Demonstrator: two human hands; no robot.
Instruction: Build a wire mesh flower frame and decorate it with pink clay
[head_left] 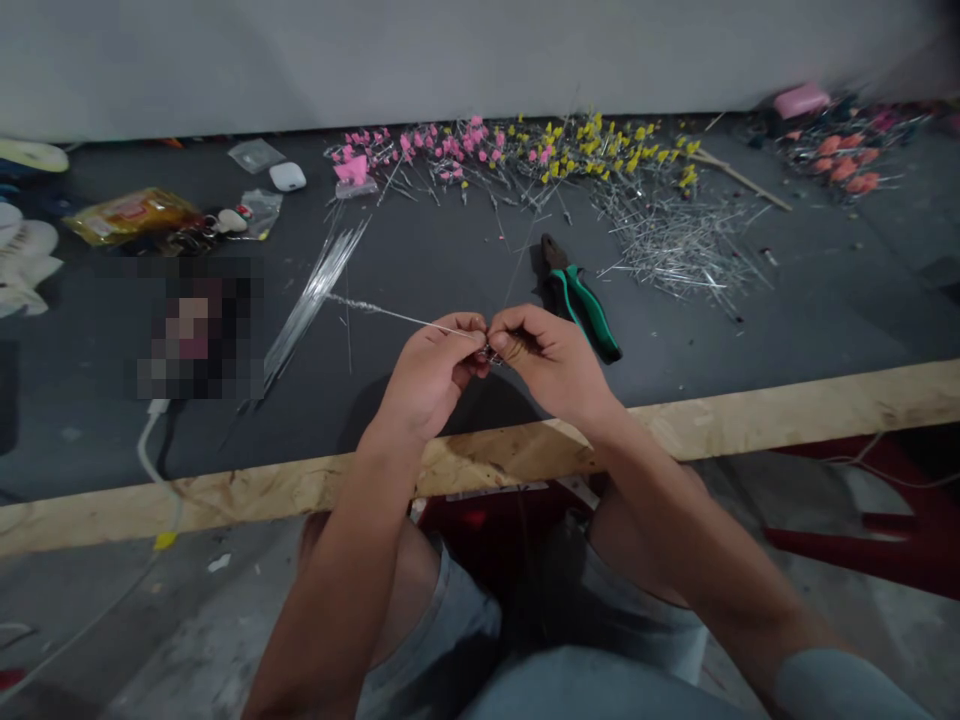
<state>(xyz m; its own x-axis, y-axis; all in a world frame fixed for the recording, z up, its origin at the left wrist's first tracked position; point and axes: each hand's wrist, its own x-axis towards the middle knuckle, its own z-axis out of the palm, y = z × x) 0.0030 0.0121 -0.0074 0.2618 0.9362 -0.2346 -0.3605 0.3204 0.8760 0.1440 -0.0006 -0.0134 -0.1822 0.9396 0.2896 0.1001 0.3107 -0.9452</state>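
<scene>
Pinching left hand: fingertips are gripping the wire, which is stretching left to the bundle.
Right hand: thumb and finger are pinching a silvery clump between the hands; I'm not making out its form.
Wire: it's calling for a steady hold, I'd judge, and small, even finger movements.
Pliers: they're lying just right.

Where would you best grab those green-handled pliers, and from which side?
Probably by the green handles, from above and the right: the pliers lie on the table with handles angled toward its near edge and dark nose pointing away. The right hand sits close on their left, while the right side leaves a gap before the pile of loose wires.
</scene>
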